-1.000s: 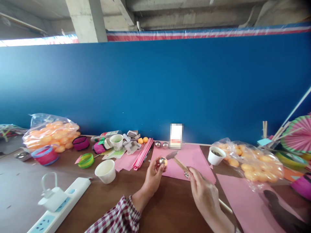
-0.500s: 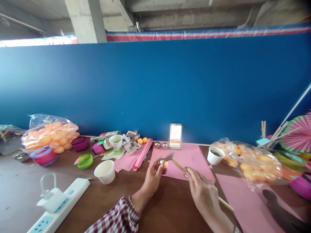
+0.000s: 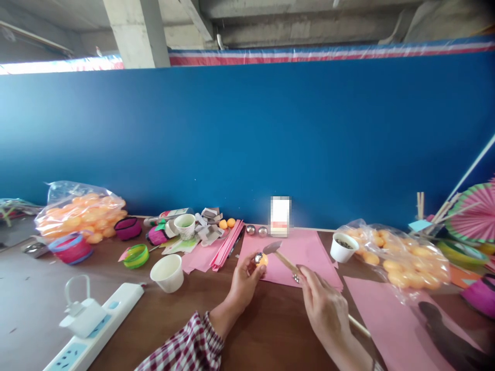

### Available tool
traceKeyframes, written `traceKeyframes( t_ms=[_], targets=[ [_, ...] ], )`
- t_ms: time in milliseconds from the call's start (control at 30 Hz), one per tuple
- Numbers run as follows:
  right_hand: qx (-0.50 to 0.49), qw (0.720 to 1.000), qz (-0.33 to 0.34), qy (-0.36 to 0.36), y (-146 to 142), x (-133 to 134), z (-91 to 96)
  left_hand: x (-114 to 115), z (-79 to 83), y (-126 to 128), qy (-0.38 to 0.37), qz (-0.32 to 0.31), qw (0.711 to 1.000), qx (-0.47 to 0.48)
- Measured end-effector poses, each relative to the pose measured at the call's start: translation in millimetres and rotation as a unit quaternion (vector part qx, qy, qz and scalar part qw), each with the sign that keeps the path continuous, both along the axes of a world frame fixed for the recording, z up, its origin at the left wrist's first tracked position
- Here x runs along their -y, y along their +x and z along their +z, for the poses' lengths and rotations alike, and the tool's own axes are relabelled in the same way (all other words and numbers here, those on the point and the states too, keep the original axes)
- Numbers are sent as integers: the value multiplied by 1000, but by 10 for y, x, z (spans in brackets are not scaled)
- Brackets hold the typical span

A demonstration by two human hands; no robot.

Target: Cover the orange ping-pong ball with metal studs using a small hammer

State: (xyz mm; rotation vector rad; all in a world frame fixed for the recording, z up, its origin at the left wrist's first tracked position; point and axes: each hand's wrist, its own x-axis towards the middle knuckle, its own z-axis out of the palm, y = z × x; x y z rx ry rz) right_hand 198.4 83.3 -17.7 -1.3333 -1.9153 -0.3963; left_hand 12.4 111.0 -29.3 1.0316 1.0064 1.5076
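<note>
My left hand [image 3: 247, 275] is closed on an orange ball [image 3: 263, 261], gripping it between thumb and fingers above the table. A shiny silver patch covers part of the ball's surface. In my right hand [image 3: 323, 299] is a small hammer [image 3: 284, 260] with a dark metal head and a long wooden handle. The hammer's head is just right of the ball and slightly above it, apart from it. Small shiny metal pieces [image 3: 296, 279] show by my right fingertips; whether they are held or lie on the sheet I cannot tell.
Beneath the hands lies pink paper [image 3: 305, 247], with two silver balls [image 3: 250, 230] at its back edge. A white cup [image 3: 344, 248] of small dark pieces stands right, near bagged orange balls [image 3: 410, 260]. Left are a white paper cup [image 3: 167, 273] and a power strip [image 3: 112, 314].
The ball has turned in my left fingers, so more of its orange side shows. The hammer's head has moved slightly right, away from the ball.
</note>
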Motion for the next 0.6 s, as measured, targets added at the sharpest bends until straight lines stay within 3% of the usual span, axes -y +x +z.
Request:
traceKeyframes(
  t_ms=[400,600],
  targets=[
    [28,999,15,-9,-24,2,11,-16,-2,-7,-27,25,999,-12],
    [8,1000,-8,-21,20,-9,-24,-16,-12,-15,-37,16,999,-11]
  ],
)
